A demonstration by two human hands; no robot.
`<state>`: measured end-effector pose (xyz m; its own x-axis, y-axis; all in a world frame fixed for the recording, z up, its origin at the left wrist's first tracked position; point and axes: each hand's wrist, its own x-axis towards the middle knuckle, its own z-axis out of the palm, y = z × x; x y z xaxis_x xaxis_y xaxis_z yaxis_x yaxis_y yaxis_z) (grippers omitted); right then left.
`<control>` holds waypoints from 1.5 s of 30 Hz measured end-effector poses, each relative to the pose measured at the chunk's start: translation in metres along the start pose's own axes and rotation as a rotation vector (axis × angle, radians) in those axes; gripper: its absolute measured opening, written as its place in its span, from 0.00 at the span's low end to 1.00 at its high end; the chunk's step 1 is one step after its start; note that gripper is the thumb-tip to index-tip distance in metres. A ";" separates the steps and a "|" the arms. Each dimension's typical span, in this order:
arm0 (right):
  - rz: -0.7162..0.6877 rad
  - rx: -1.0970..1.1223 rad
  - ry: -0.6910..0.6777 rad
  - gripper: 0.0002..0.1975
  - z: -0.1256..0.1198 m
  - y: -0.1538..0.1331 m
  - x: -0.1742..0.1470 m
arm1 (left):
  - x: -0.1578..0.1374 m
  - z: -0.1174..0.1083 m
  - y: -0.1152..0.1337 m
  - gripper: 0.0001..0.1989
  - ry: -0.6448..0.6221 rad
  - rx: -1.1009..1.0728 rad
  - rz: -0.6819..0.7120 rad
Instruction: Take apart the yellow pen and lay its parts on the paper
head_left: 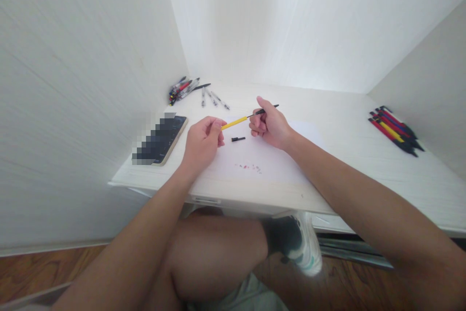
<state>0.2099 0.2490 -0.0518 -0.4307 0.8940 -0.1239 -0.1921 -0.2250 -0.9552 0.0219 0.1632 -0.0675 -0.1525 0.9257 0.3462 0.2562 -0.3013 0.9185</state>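
Observation:
My left hand (206,141) is closed around one end of a yellow pen barrel (235,123), which points up and to the right. From the barrel's far end a thin dark refill spans to a black pen tip section (261,111), pinched in my right hand (271,124). The two parts are apart, with only the refill between them. Below them a small black pen cap with a clip (238,139) lies on a white sheet of paper (229,160). Small coloured pen marks show on the sheet's lower part.
A pile of pens (182,90) lies at the back left, with several clear pen parts (214,99) beside it. A phone (163,141) rests at the left edge. Several coloured pens (393,130) lie in a row at the right. White panels enclose the desk.

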 end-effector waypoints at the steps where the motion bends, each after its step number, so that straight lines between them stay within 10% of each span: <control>1: 0.001 -0.002 0.009 0.39 -0.001 -0.001 0.001 | 0.000 0.000 0.002 0.18 0.008 -0.002 -0.019; 29: -0.067 -0.057 0.120 0.27 -0.005 -0.002 0.005 | 0.007 0.002 -0.008 0.17 0.258 -0.232 -0.233; 33: -0.121 -0.324 0.184 0.17 -0.010 0.005 0.010 | 0.011 0.002 -0.015 0.17 0.309 -0.346 -0.264; 39: -0.435 -1.290 0.161 0.19 -0.016 0.005 0.009 | 0.013 0.003 -0.017 0.18 0.366 -0.465 -0.297; 45: -0.293 -1.530 0.073 0.21 -0.021 0.006 0.006 | 0.012 0.003 -0.017 0.19 0.399 -0.367 -0.220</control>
<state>0.2243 0.2612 -0.0636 -0.4893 0.8608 0.1397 0.8088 0.5079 -0.2965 0.0189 0.1799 -0.0796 -0.5303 0.8394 0.1193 -0.1593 -0.2369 0.9584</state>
